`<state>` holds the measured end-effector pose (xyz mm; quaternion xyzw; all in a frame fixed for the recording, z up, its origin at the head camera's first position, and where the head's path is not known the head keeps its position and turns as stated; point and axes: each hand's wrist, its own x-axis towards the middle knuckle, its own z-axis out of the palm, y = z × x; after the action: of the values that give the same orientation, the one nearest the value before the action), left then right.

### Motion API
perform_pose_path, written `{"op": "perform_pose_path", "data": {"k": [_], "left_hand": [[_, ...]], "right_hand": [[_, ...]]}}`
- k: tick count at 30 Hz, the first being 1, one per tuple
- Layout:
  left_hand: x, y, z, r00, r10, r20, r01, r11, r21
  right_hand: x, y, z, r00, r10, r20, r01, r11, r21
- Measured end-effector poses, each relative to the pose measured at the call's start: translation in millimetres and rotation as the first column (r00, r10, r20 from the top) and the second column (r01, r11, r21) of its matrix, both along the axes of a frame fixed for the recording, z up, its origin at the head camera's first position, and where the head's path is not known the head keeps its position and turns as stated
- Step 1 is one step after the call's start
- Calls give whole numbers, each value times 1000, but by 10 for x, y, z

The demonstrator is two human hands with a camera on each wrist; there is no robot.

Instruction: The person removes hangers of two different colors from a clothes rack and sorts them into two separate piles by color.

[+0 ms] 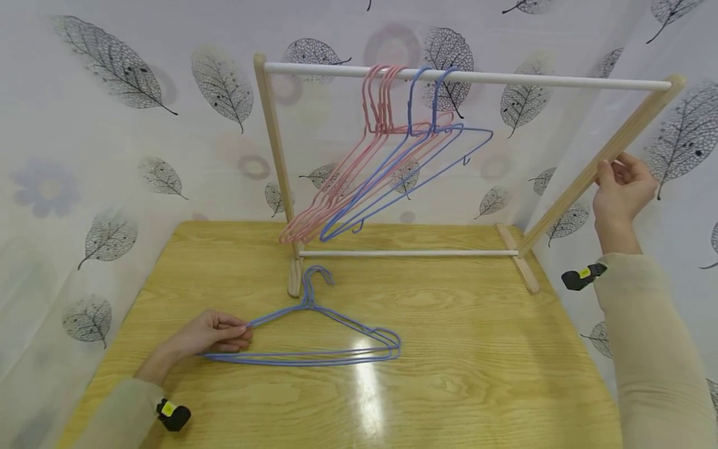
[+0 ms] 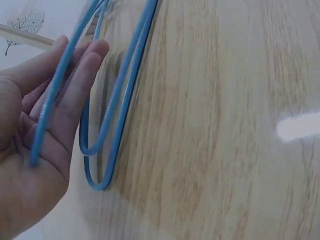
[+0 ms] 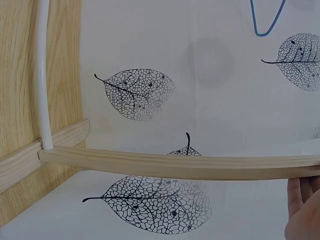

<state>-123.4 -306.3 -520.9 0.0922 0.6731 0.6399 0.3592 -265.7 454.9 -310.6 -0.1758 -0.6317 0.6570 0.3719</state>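
Observation:
My left hand [image 1: 210,333] pinches the left shoulder of a blue clothes hanger [image 1: 348,321] in a small stack low over the table. In the left wrist view its wire [image 2: 60,75] crosses between thumb and fingers, while the rounded ends of other blue hangers [image 2: 102,150] hang beside the hand. My right hand [image 1: 625,187] grips the slanting right wooden post [image 1: 611,146] of a clothes rack about midway up. Only part of the right hand [image 3: 305,205] shows in the right wrist view, under that post [image 3: 175,167].
Several pink hangers [image 1: 344,165] and two blue hangers [image 1: 412,174] hang from the rack's white top rail [image 1: 533,79]. A lower white rail [image 1: 409,254] joins the posts near the wooden table [image 1: 477,374]. Leaf-print curtains [image 1: 73,206] surround the table.

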Motion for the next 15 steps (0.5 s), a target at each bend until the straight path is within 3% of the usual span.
{"op": "perform_pose_path", "data": {"k": [4,9,15], "left_hand": [[-13,-2,42,991,54,-120,-64,994,-84],[-60,29,224,950,109,-292,-160,974,-159],[-202,182,548,917,185,-354,-223,972,-70]], "right_hand": [[-2,-7,9,1000,4,13,-4,1000,2],[4,-9,30,1000,5,20,-4,1000,-19],[18,-6,27,1000,-1,26,2,1000,-12]]}}
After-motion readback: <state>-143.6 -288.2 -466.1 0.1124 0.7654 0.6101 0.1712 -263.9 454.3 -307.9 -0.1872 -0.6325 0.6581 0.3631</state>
